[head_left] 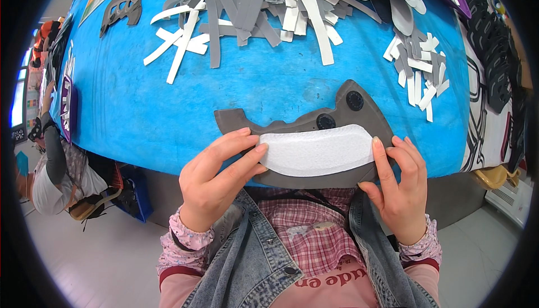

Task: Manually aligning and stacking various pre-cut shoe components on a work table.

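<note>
Both left hand (216, 176) and right hand (396, 176) grasp the white pad (317, 151) with the grey panel (368, 116) at the worktop's near edge (160, 159); best align curves, then press evenly.

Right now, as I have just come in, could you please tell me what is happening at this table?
The person's left hand and right hand touch opposite ends of a curved white pad. The pad lies over a dark grey shaped piece at the near edge of the blue-covered table. Loose white and grey strips lie farther back.
</note>
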A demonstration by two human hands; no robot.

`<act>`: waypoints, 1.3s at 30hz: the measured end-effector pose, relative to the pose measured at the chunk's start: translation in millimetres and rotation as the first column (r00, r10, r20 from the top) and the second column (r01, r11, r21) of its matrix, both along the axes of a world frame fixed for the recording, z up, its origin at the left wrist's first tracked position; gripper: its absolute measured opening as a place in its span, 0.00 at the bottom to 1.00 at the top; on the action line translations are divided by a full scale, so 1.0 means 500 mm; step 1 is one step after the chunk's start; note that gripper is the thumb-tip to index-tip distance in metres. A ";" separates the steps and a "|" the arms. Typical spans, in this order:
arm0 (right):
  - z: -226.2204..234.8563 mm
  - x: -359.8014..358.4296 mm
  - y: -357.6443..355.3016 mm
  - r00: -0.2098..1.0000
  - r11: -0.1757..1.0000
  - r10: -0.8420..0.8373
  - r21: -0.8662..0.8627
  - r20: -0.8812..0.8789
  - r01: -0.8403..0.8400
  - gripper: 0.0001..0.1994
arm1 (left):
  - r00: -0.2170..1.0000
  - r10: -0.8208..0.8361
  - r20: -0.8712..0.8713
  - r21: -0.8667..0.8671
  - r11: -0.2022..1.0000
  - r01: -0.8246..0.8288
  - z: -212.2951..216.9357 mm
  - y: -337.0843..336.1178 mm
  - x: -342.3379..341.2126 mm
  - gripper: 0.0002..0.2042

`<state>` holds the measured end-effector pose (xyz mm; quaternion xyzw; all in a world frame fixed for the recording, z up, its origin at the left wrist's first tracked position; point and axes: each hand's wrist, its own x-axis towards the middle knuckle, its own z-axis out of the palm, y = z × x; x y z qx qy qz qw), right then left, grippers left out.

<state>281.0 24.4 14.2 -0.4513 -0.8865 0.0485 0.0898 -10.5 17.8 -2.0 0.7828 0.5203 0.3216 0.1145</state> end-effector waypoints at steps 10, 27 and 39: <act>-0.001 0.001 0.002 1.000 1.000 0.006 0.006 -0.007 -0.006 0.31 | 0.999 0.012 0.031 -0.042 0.999 -0.010 0.000 -0.004 0.003 0.18; -0.001 0.000 0.002 1.000 1.000 0.008 -0.003 -0.015 -0.008 0.32 | 0.998 0.006 -0.062 0.022 1.000 -0.005 0.000 -0.001 0.003 0.18; 0.001 0.000 0.003 1.000 1.000 0.020 0.013 -0.014 -0.020 0.31 | 0.950 -0.094 -0.298 -0.037 0.995 0.087 0.010 -0.030 0.073 0.22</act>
